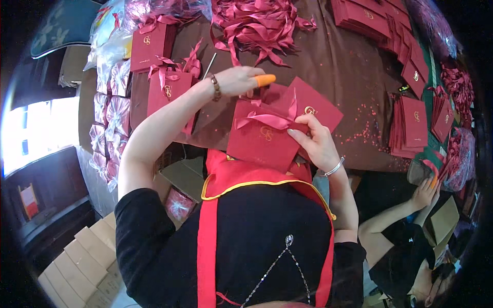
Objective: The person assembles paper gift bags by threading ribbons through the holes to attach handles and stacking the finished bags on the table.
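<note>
Nearest us, our right hand (pixel 317 141) pinches the red paper bag (pixel 267 134) at its edge above the bench (pixel 339 66); our left hand (pixel 241 80), closed, pulls its pink ribbon (pixel 267 120). Light, stiff card, we judge; slippery satin, best gripped near its ends.

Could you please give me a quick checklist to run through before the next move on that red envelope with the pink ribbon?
1. Right hand holds the red envelope by its edge: ok.
2. Left hand at the envelope's top, orange finger cover on: ok.
3. Pink ribbon lies across the envelope front: ok.
4. Ribbon knot tight: cannot tell.
5. Loose ribbon pile within reach on the table: ok.
6. Co-worker's hand apart from the envelope: ok.
</note>
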Available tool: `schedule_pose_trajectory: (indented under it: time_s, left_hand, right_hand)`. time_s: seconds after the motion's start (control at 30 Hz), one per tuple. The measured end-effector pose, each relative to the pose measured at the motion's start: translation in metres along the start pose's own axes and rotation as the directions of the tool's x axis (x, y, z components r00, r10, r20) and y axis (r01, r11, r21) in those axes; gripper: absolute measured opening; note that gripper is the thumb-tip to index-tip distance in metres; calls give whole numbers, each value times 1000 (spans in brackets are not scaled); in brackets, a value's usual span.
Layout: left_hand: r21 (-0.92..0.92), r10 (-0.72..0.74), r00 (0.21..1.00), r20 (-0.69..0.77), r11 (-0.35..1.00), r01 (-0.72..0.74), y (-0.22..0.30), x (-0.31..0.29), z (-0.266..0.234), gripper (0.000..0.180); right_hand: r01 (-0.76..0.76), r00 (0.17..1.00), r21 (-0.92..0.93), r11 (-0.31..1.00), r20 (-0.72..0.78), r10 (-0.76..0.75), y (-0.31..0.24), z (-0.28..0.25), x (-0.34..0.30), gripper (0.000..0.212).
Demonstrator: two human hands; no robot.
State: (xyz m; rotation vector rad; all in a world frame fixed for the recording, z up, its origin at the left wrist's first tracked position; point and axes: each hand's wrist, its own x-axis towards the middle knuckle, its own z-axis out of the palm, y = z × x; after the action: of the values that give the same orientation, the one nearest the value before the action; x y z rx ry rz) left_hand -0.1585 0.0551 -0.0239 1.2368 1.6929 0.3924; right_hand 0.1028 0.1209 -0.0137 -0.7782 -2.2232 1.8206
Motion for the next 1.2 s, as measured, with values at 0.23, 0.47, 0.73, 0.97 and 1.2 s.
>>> schedule_pose_trajectory:
  time_s: [0.23, 0.47, 0.73, 0.97, 1.2]
  left_hand:
    - [-637, 226, 960, 162, 768, -73, 10, -4, 7, 28]
    - [-408, 214, 939, 270, 909, -90, 44, 1, 17, 23]
    - [-241, 228, 951, -211, 930, -277, 30, 29, 24, 38]
    - [-558, 22, 978, -209, 818, -138, 46, 27, -6, 26]
    - [-792, -66, 932, -356, 551, -264, -5, -6, -5, 28]
  right_hand:
    - [71, 996, 0, 997, 54, -71, 9, 5, 4, 24]
    - [-27, 993, -5, 1000, 116, 27, 5, 3, 7, 27]
    - [117, 992, -11, 993, 41, -116, 11, 25, 1, 56]
    - [123, 992, 80, 989, 2, -124, 16, 22, 3, 54]
    - [122, 987, 665, 737, -160, -20, 10, 14, 12, 58]
